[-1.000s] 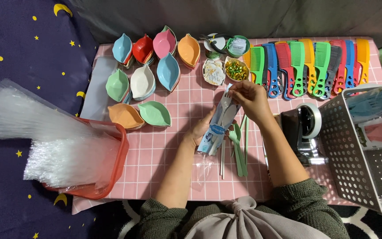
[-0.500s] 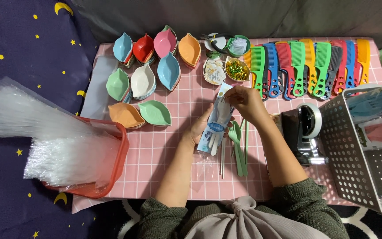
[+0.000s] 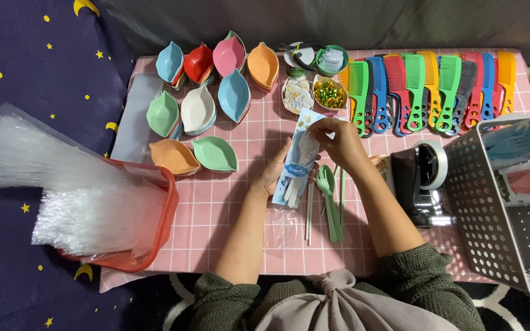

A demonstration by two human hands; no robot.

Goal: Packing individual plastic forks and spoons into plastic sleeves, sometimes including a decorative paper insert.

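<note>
A clear plastic packet with a blue and white card and pale cutlery inside is held upright over the pink checked cloth. My left hand grips its lower part from the left. My right hand pinches its top end. Below my right hand lie a green spoon and fork and thin sticks on the cloth. A small empty clear bag lies near the packet's lower end.
Leaf-shaped dishes in several colours sit at the back left, coloured combs at the back right. A red tub of clear bags stands left. A tape dispenser and a white perforated basket stand right.
Both hands shifted the packet slightly, and my right hand moved up to its top end. Nothing else on the cloth moved.
</note>
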